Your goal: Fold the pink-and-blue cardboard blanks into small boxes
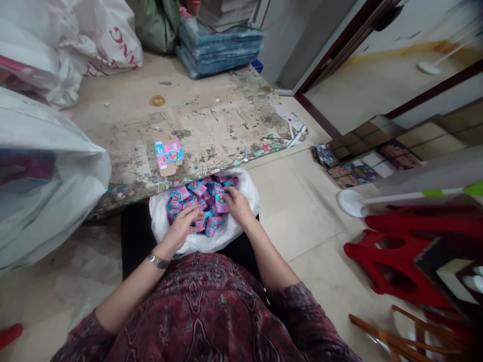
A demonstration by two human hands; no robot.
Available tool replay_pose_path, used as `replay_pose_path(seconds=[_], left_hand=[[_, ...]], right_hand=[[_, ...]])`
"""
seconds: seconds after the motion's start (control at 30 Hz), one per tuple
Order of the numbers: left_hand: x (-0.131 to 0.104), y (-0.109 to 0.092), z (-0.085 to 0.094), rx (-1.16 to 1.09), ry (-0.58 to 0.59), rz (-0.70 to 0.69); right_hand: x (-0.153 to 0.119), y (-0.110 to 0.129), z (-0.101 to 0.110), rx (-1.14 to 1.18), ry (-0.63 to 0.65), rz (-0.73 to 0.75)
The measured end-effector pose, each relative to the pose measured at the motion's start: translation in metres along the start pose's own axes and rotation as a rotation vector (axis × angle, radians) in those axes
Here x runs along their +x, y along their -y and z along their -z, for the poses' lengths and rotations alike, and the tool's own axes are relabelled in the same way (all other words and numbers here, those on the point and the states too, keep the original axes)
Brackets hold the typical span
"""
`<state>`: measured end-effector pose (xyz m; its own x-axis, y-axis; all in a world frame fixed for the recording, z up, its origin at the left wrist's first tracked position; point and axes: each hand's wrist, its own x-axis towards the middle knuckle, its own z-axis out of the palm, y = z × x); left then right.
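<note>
A white plastic bag (241, 226) lies open on my lap, against the table edge, with several small pink and blue boxes (214, 226) inside. My left hand (183, 226), with a metal watch at the wrist, reaches over the bag's left side; its fingers are apart and rest at the boxes. At the right side of the bag, my right hand (237, 203) has its thumb and fingers on one upright box (220, 201). On the table lies an unfolded pink and blue carton (169, 155), just beyond the bag.
The worn wooden table (211, 115) carries a rubber band ring (157, 100), a wrapped blue stack (221, 48) and large white bags (109, 35). Another big bag (49, 201) bulges at the left. Red stools (392, 266) and cardboard boxes (377, 141) stand on the right.
</note>
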<state>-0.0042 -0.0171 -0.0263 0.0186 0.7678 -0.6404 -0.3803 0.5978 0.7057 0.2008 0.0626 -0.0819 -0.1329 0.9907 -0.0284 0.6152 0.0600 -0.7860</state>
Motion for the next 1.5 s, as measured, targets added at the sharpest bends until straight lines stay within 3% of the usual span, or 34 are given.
replay_pose_path(seconds=[0.17, 0.37, 0.47, 0.7, 0.9, 1.2, 1.33, 1.5], left_hand=[[-0.001, -0.001, 0.004, 0.036, -0.001, 0.021], [0.001, 0.000, 0.004, 0.038, 0.007, -0.001], [0.002, 0.001, 0.005, 0.040, 0.019, -0.005], [0.000, -0.003, 0.011, 0.022, 0.013, -0.029], [0.001, -0.007, 0.015, 0.010, -0.004, -0.041], [-0.003, -0.013, 0.018, -0.015, 0.010, -0.058], [-0.004, -0.013, 0.023, -0.013, 0.018, -0.062], [-0.004, -0.015, 0.028, -0.024, -0.002, -0.080]], right_hand=[[0.000, -0.008, 0.010, -0.206, -0.047, 0.001], [-0.022, 0.011, -0.001, -0.288, -0.063, 0.221], [-0.025, 0.009, -0.004, -0.333, -0.025, 0.218], [-0.014, 0.005, 0.008, -0.355, -0.099, 0.217], [-0.002, 0.058, 0.008, -0.212, -0.160, 0.464], [0.040, 0.145, -0.019, -0.323, 0.018, 0.645], [0.059, 0.162, -0.028, -0.419, 0.100, 0.660], [0.068, 0.162, -0.036, -0.467, 0.137, 0.679]])
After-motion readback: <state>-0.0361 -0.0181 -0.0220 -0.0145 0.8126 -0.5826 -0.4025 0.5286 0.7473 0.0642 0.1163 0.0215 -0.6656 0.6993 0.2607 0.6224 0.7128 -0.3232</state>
